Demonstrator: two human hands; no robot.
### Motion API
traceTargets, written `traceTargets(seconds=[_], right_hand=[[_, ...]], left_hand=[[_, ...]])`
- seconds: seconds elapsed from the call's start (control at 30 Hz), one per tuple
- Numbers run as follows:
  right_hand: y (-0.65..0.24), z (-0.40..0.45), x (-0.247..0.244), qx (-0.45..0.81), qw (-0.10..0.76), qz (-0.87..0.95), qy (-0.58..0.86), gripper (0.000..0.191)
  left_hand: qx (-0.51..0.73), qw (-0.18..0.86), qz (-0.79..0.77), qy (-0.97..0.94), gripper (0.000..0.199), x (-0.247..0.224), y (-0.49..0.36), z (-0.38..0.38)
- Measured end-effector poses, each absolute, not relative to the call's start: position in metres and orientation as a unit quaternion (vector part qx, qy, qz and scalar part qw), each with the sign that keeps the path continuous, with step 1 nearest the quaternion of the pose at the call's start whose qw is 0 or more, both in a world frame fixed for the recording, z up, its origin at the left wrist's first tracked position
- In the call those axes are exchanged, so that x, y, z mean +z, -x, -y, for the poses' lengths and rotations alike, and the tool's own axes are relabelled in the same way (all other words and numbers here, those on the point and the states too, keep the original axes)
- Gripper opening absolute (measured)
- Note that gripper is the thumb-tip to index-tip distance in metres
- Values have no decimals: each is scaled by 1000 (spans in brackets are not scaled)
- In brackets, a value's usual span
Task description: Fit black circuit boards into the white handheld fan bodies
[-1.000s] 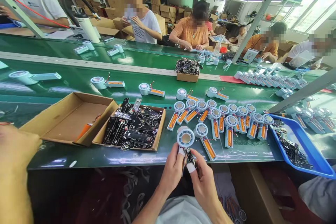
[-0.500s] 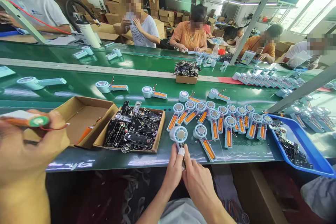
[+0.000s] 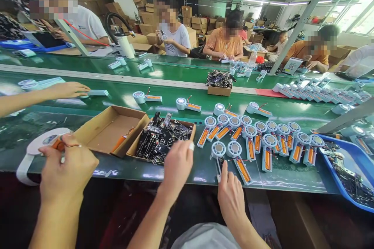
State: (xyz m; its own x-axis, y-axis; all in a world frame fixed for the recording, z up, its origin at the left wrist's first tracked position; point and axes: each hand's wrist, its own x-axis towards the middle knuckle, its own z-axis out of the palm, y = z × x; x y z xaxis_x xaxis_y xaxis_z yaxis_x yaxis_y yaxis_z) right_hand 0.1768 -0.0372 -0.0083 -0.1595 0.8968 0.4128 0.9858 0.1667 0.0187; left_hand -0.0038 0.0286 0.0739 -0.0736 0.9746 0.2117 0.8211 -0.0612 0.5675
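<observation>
My left hand (image 3: 179,163) is over the front right corner of a cardboard box (image 3: 191,137) of black circuit boards (image 3: 154,140). A white cover sits on one digit; the other fingertips are hidden, so its grip is unclear. At the bench edge my right hand (image 3: 231,192) is closed at the handle of a light-blue handheld fan (image 3: 218,149), index finger on the black board in the handle. Beside it lies another fan (image 3: 234,148) with an orange battery in its handle. Several similar fans (image 3: 267,140) stand grouped behind and to the right.
A co-worker's hand (image 3: 68,161) at left holds an orange part with wires. Another hand (image 3: 66,89) reaches over the green conveyor (image 3: 122,81). A cardboard box (image 3: 108,126) holds an orange battery. At right sits a blue tray (image 3: 336,181) of boards.
My left hand has left the fan and moved up and left to the box of boards. My right hand stays at the fan. Another person's arm has come in over the conveyor.
</observation>
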Motion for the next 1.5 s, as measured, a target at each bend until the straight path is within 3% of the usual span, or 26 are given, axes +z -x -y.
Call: traceTargets(seconds=[0.1, 0.27, 0.43, 0.57, 0.63, 0.73, 0.9, 0.97, 1.1, 1.23, 1.37, 1.5], right_hand=[[-172, 26, -15, -154, 187, 753, 612, 70], [-170, 22, -21, -112, 242, 772, 576, 69], [-207, 29, 5, -45, 292, 774, 560, 54], [-247, 20, 20, -39, 312, 725, 613, 38], [-256, 14, 19, -24, 281, 727, 626, 39], [-255, 11, 12, 24, 240, 735, 634, 41], [-252, 24, 23, 100, 251, 709, 651, 35], [-254, 28, 34, 91, 277, 705, 646, 35], [-252, 25, 51, 18, 284, 764, 579, 37], [-240, 8, 55, -48, 139, 855, 498, 29], [-237, -6, 52, -93, 40, 887, 450, 15], [-245, -9, 50, -61, 85, 897, 430, 17]], left_hand=[[177, -39, -771, -610, 34, 93, 30, -54], [71, 19, -851, -520, 35, 101, 44, -89], [97, 11, -854, -511, 37, 105, 53, -87], [261, -30, -820, -509, 39, 109, 60, -70], [355, 30, -773, -525, 36, 107, 51, -58], [417, 258, -678, -548, 35, 95, 13, -34], [370, 575, -486, -544, 35, 54, -71, 7], [348, 637, -461, -511, 34, 38, -89, 17], [345, 567, -517, -541, 27, 22, -79, 25], [330, 451, -594, -579, 32, 14, -46, 30], [333, 457, -606, -559, 33, 4, -38, 36], [355, 484, -593, -537, 36, -1, -53, 36]])
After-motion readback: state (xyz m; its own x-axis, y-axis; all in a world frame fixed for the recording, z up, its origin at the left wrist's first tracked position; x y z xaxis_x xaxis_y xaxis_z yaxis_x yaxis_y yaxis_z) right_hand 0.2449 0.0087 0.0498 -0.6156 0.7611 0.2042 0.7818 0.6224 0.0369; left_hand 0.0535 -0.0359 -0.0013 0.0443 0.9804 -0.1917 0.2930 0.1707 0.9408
